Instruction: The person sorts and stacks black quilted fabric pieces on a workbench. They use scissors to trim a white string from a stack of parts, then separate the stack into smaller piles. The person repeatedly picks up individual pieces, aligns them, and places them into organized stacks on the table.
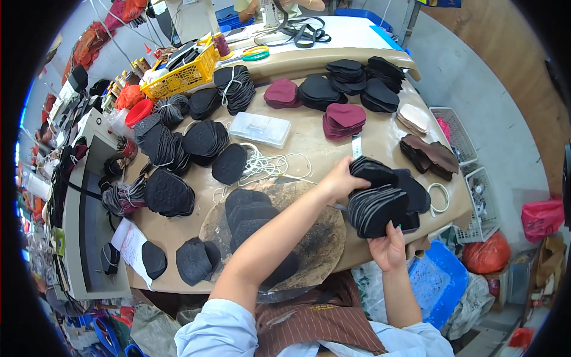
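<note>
Over the right side of the table, my left hand (342, 180) is closed on the far part of a fanned stack of black cut pieces (379, 209), thumb and fingers gripping the edge. My right hand (388, 250) grips the near edge of the same stack from below. The pieces are thin, rounded and layered; the hands hide parts of them. Just behind the stack lie more dark rounded pieces (418, 193). Beneath my left forearm, black pieces (250, 213) lie overlapping on a worn round wooden block (324, 244).
Piles of black pieces (205, 141) cover the left of the table. Maroon pieces (344, 121), a clear plastic box (260, 130) and white cord (276, 163) lie farther back. A yellow basket (184, 74) stands at the far left. Another person's hands (253, 7) show beyond.
</note>
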Available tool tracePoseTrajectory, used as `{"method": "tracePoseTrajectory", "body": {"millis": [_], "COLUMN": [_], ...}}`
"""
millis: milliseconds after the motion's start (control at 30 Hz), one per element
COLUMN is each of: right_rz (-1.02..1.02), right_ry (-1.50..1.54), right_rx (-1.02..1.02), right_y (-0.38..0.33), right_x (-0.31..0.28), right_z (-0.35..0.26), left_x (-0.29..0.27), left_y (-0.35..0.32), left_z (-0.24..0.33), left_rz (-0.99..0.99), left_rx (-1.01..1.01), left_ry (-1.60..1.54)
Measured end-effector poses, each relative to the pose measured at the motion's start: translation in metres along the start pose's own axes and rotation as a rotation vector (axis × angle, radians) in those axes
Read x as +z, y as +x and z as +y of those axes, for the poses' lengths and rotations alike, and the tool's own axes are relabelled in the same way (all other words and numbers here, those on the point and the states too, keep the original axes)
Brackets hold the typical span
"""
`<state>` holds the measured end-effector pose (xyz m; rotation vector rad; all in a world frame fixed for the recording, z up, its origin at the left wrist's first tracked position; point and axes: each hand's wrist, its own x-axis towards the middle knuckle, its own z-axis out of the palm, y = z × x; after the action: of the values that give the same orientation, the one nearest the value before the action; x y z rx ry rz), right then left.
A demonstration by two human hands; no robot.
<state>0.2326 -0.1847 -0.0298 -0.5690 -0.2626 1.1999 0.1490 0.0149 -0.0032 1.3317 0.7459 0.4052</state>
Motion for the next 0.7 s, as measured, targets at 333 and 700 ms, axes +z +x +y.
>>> {"method": "tracePoseTrajectory", "body": {"millis": [333, 700], "right_rz": [-0.143, -0.767], "right_ry": [-0.144, -0.944], "right_rx": [0.048, -0.539], "right_y": [-0.005, 0.019], "right_x": [0.043, 0.044], "right_z": [0.04, 0.043], "left_x": [-0.038, -0.046], "left_y": [-0.167, -0.197], "left_z": [-0.008, -0.015], "left_rz": [-0.049, 0.062], "left_rx": [0.274, 0.485], "left_ry": [-0.33, 0.557]}}
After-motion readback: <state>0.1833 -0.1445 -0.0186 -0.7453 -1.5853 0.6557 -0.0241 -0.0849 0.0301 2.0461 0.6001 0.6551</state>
